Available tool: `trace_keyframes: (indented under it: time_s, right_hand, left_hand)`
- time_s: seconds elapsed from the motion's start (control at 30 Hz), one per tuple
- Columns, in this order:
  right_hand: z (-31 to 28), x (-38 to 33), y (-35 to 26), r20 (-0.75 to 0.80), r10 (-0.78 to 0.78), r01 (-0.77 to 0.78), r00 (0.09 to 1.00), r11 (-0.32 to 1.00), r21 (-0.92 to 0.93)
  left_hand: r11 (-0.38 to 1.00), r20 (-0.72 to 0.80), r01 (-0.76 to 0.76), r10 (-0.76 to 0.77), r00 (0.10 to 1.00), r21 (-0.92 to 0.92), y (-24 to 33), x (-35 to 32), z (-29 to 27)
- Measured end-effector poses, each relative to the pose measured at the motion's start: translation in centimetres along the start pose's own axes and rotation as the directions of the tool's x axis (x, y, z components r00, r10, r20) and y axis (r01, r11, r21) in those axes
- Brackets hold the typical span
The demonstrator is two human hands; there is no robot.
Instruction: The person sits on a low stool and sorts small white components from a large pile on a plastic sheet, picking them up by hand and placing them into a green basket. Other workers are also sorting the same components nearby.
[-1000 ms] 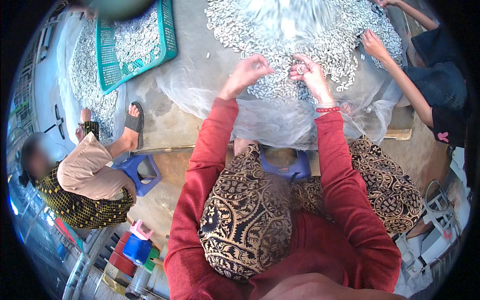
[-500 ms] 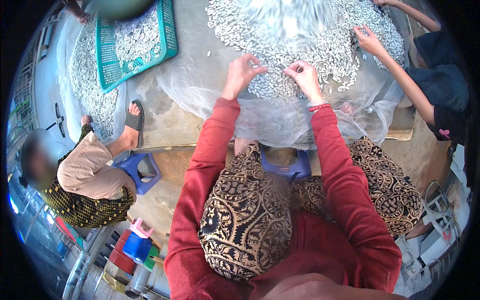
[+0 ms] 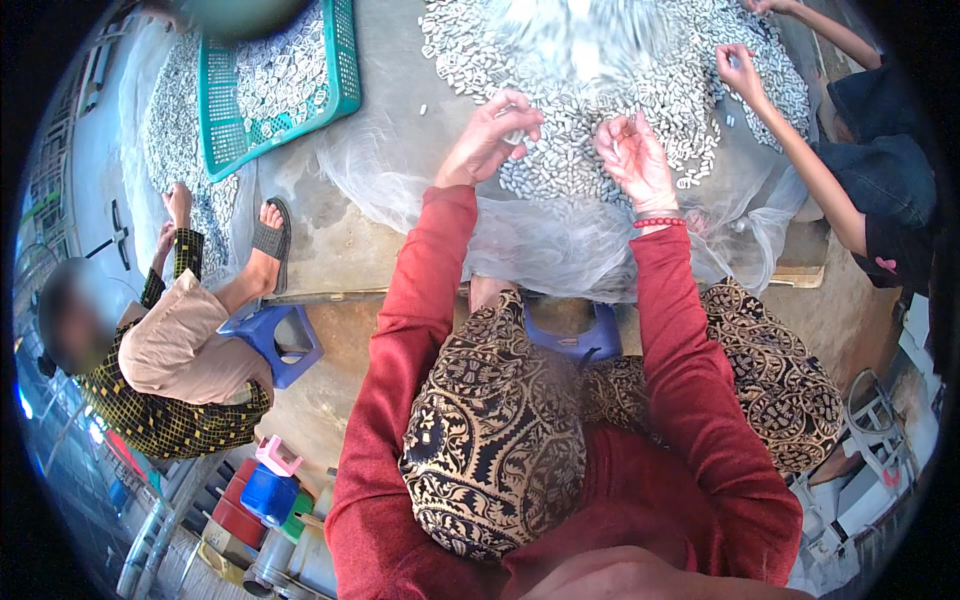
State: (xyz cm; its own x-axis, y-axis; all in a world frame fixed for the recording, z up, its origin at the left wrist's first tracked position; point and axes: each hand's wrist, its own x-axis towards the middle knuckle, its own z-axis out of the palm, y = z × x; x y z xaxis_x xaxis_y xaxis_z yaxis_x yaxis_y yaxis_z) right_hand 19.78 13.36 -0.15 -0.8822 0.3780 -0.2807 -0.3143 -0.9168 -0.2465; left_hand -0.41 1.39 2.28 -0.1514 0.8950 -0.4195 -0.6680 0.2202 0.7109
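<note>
A wide heap of small pale pieces (image 3: 610,70) lies on a clear plastic sheet (image 3: 560,240) spread over a low grey platform. My left hand (image 3: 492,135) reaches into the near edge of the heap, fingertips pinched on a few pieces. My right hand (image 3: 633,160) hovers just above the same edge with its palm turned toward me and fingers curled; whether it holds anything is unclear. A red bead bracelet (image 3: 660,221) circles my right wrist. Both my sleeves are red.
A green plastic basket (image 3: 340,60) with more pale pieces sits at the back left. One person sits at left beside a blue stool (image 3: 275,340). Another person's hand (image 3: 742,68) works the heap at right. Coloured containers (image 3: 268,492) stand at lower left.
My hands have moved farther into the heap and spread apart. The hand of the person at right has also shifted along the pile.
</note>
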Motion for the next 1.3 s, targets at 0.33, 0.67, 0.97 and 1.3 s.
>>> trace_keyframes:
  time_s: [0.33,0.67,0.97,1.3]
  right_hand:
    - [-0.3,-0.6,-1.5,-0.195,-0.073,0.02,0.978,0.964,-0.264]
    - [-0.5,4.8,3.1,-0.093,-0.421,-0.32,0.902,-0.509,-0.799]
    - [-2.9,3.5,3.3,-0.21,-0.441,-0.283,0.873,-0.108,-0.953]
    - [-0.2,0.4,-0.2,-0.304,-0.17,0.077,0.937,0.952,-0.296]
  left_hand:
    - [-0.002,0.1,-0.104,0.316,0.943,0.995,-5.7,3.1,-0.3]
    - [0.98,0.072,-0.104,0.118,0.99,-0.171,2.0,-2.0,-2.9]
    - [-0.039,-0.033,0.046,0.276,0.961,0.998,-4.2,2.4,-0.5]
    - [0.537,-0.253,0.128,0.166,0.953,0.834,-0.7,0.8,-3.2]
